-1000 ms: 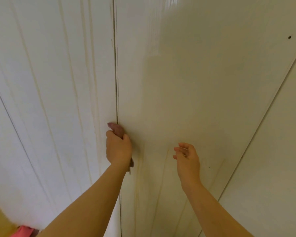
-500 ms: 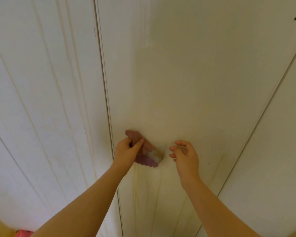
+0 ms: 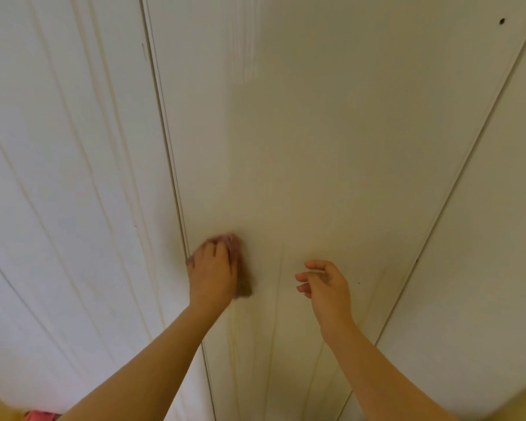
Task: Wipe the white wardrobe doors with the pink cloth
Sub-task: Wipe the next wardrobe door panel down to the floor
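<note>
White wardrobe doors fill the view: a left door (image 3: pixel 67 165), a middle door (image 3: pixel 331 141) and a right door (image 3: pixel 498 238). My left hand (image 3: pixel 211 273) presses the pink cloth (image 3: pixel 240 268) flat on the middle door, just right of the seam between the left and middle doors. Only the cloth's top and right edge show past my fingers, and they are blurred. My right hand (image 3: pixel 324 284) hovers near the middle door to the right, fingers loosely curled and apart, holding nothing.
Faint yellowish drip streaks (image 3: pixel 274 323) run down the middle door below my hands. A small dark hole (image 3: pixel 502 21) marks the door at the upper right. Something pink (image 3: pixel 40 416) lies at the bottom left corner, by a yellowish floor edge.
My left hand took the cloth from the seam onto the middle door, held it by its edge half a second ago, and now presses it flat. My right hand barely moved.
</note>
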Action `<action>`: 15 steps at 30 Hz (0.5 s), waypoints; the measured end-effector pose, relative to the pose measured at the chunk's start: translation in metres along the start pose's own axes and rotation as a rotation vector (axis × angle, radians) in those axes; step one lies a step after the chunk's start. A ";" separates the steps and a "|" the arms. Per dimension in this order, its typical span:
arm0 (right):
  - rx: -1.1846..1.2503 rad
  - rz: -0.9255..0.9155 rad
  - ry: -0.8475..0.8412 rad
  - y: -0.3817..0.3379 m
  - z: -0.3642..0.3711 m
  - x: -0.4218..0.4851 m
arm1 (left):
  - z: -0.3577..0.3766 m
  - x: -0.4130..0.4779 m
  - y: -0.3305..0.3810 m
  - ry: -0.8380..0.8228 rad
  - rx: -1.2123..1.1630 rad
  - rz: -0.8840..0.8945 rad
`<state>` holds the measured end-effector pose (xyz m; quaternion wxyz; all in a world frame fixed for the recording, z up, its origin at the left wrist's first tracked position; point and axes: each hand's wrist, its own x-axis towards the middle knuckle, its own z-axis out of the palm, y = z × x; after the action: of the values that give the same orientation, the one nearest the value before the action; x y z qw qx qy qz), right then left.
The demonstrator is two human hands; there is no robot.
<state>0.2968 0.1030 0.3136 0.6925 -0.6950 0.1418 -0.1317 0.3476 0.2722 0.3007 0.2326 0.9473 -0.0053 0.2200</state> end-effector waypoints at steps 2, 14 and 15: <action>0.015 0.005 0.011 0.000 0.002 0.002 | -0.010 0.013 0.006 0.125 -0.033 -0.055; 0.017 0.001 -0.010 0.004 0.014 0.003 | 0.008 0.005 -0.016 0.260 -0.108 0.293; 0.012 0.002 -0.017 0.005 0.016 0.002 | 0.017 -0.003 -0.023 0.214 -0.062 0.346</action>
<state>0.3043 0.1168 0.3084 0.6978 -0.6919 0.1357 -0.1260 0.3542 0.2851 0.2761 0.2195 0.8959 -0.1496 0.3560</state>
